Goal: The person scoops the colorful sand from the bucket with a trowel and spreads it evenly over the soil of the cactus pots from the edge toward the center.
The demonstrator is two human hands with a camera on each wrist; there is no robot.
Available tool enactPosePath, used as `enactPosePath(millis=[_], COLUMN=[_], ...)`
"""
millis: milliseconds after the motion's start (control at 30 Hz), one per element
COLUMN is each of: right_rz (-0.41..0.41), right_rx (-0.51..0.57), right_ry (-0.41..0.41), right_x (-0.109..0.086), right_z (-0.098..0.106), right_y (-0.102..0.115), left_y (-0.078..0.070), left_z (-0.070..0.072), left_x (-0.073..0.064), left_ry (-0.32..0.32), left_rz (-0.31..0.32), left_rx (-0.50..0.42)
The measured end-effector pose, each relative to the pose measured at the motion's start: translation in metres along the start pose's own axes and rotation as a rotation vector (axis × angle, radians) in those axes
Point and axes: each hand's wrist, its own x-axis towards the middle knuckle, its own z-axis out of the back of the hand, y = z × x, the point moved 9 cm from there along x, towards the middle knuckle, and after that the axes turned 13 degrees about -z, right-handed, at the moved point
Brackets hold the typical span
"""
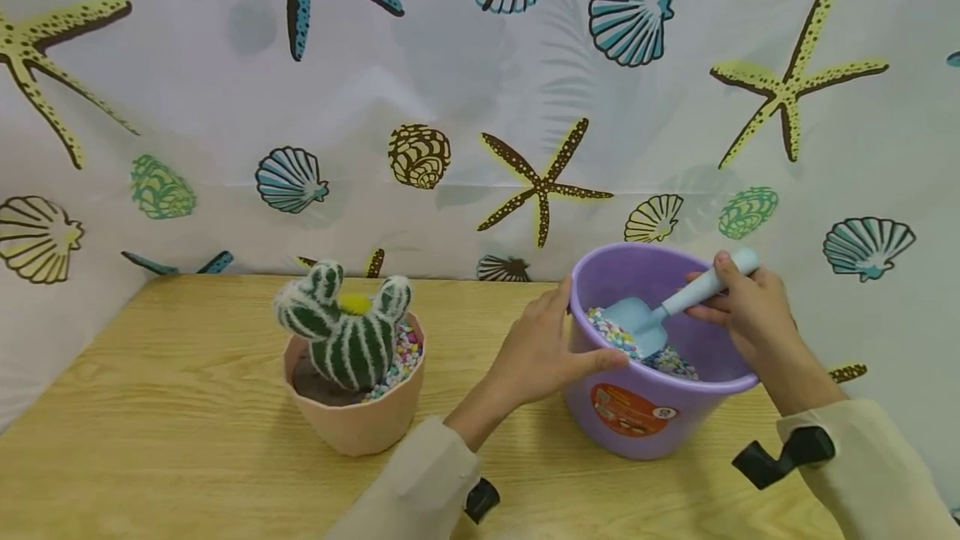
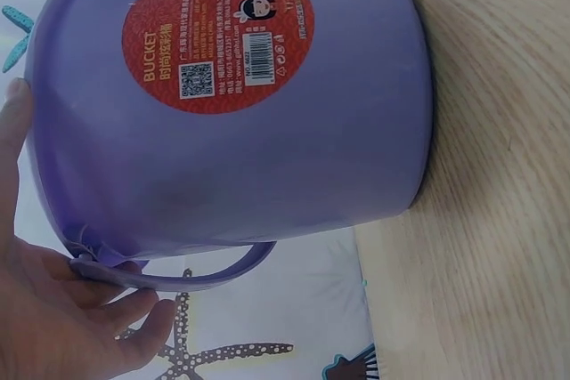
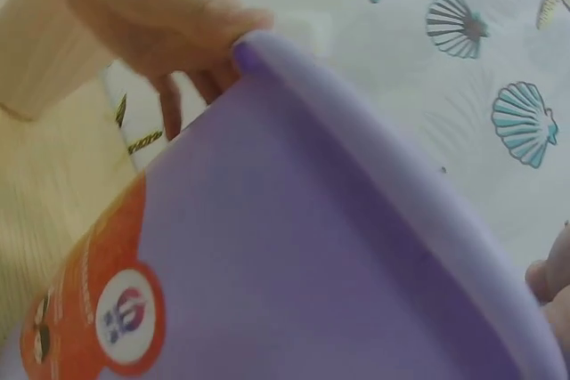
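Observation:
A light blue toy shovel (image 1: 690, 294) is in my right hand (image 1: 753, 315), which grips its handle at the bucket's right side. The shovel's blade dips into small colored pebbles (image 1: 671, 363) inside the purple bucket (image 1: 701, 402). My left hand (image 1: 536, 352) holds the bucket's rim on the left, thumb over the front edge and fingers behind. Seen from the left wrist, those fingers lie beside the bucket's handle (image 2: 214, 278). The rim slants down to the right in the head view. Part of the pebbles is hidden behind the bucket's front wall.
Left of the bucket, a peach pot (image 1: 367, 423) holds a knitted cactus (image 1: 352, 357) with a yellow top. Colored pebbles (image 1: 407, 352) cover the pot's right part, and brown filling (image 1: 311, 382) shows at left. Behind the wooden table (image 1: 187, 407) hangs a shell-patterned cloth (image 1: 465, 90).

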Motion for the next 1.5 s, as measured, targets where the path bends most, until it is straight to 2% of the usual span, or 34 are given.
enactPosePath(millis=[233, 433, 633, 1000, 1500], right_rz=[-0.066, -0.058, -0.068, -0.079, -0.052], right_rx=[0.148, 0.336, 0.465, 0.566, 0.608], right_ry=[0.017, -0.026, -0.039, -0.038, 0.055], right_x=[0.005, 0.004, 0.006, 0.008, 0.003], right_z=[-0.001, 0.01, 0.017, 0.025, 0.02], right_y=[-0.006, -0.006, -0.007, -0.01, -0.007], left_y=[0.006, 0.007, 0.008, 0.007, 0.004], left_z=[0.003, 0.0, -0.002, -0.004, -0.003], left_x=[-0.006, -0.006, -0.006, -0.005, -0.006], left_ry=[-0.03, -0.025, -0.016, -0.006, 0.02], left_rz=[0.021, 0.029, 0.04, 0.052, 0.046], left_rx=[-0.012, -0.009, -0.003, 0.0, 0.002])
